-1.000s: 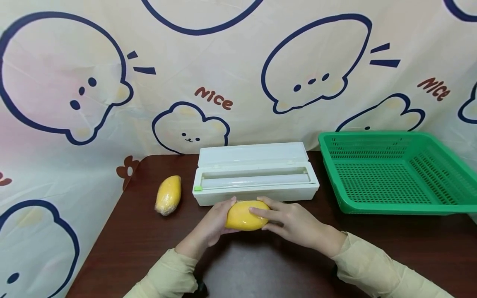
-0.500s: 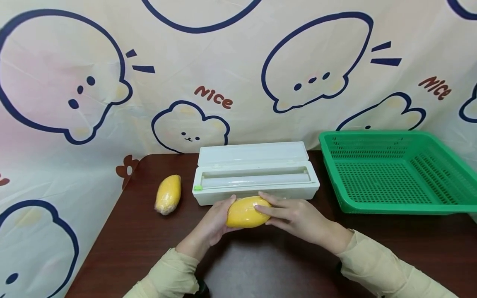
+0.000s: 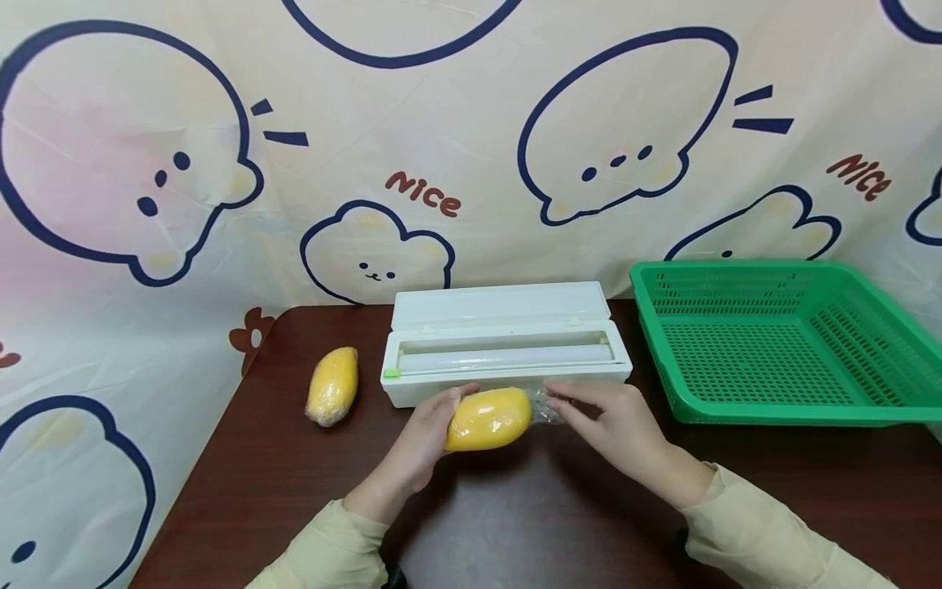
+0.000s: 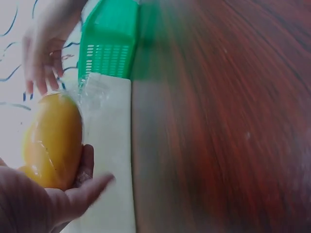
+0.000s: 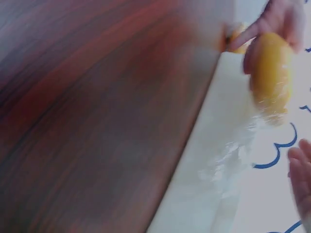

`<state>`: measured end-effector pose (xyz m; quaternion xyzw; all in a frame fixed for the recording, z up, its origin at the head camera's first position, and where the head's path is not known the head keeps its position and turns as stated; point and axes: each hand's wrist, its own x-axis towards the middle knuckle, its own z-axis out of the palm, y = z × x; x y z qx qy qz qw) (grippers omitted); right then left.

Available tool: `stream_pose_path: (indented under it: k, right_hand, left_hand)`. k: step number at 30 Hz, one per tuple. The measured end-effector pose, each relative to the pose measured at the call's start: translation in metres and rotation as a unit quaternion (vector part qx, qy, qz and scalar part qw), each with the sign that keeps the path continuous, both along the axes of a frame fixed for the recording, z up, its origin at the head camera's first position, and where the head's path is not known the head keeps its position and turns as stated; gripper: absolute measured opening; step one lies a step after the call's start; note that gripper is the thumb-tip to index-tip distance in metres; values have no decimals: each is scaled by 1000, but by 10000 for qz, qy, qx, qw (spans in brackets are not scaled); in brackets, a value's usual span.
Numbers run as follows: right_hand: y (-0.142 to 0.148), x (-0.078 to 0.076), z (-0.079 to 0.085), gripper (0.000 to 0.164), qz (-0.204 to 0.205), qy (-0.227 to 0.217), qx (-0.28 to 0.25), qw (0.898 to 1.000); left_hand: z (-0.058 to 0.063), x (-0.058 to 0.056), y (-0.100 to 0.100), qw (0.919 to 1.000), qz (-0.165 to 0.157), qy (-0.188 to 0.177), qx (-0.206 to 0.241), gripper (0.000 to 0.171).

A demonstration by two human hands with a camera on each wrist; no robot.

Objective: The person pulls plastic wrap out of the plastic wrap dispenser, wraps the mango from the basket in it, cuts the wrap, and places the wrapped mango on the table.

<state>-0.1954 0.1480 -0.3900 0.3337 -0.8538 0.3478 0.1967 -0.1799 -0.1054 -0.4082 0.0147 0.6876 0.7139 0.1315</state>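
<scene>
My left hand (image 3: 412,448) holds a yellow mango (image 3: 489,419) wrapped in clear cling film, just in front of the white cling film box. From the mango's right end sticks out a loose tail of cling film (image 3: 543,407). There the fingertips of my right hand (image 3: 625,425) are right at the film. In the left wrist view that hand (image 4: 46,56) has straight fingers above the mango's end, with the film tail (image 4: 95,92) beside them. The right wrist view has only part of the right hand (image 5: 302,170), apart from the hanging film (image 5: 223,167).
The cling film box (image 3: 508,386) stands at the back with its lid up and a roll inside. A second wrapped mango (image 3: 333,388) lies on the dark wooden table (image 3: 257,491) at the left. At the right is a green plastic basket (image 3: 780,413). A patterned cloth (image 3: 486,123) hangs behind.
My right hand has drawn away from the mango to the right, and the loose tail of film now shows. My left hand keeps the mango in nearly the same place.
</scene>
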Motion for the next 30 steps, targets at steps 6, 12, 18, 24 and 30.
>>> stream_pose_path:
  k: [6,12,18,24,30]
  right_hand:
    - [-5,1,8,41,-103,-2350,-172,9718]
    - [-8,-2,1,54,351,-4208,-903,9020]
    - [-14,-2,-5,58,591,-5312,-2008,8210]
    - [-19,-1,-9,57,650,-6040,-2859,7411]
    - [-20,-2,-11,59,545,-6225,-3157,7140]
  left_hand:
    - [7,5,6,9977,-88,551,-377,38]
    - [7,7,13,9965,-40,782,-294,37]
    - [5,10,18,9948,-39,934,-405,37]
    - [7,11,19,9921,-162,1073,-634,37]
    - [9,10,20,9906,-383,1136,-656,37]
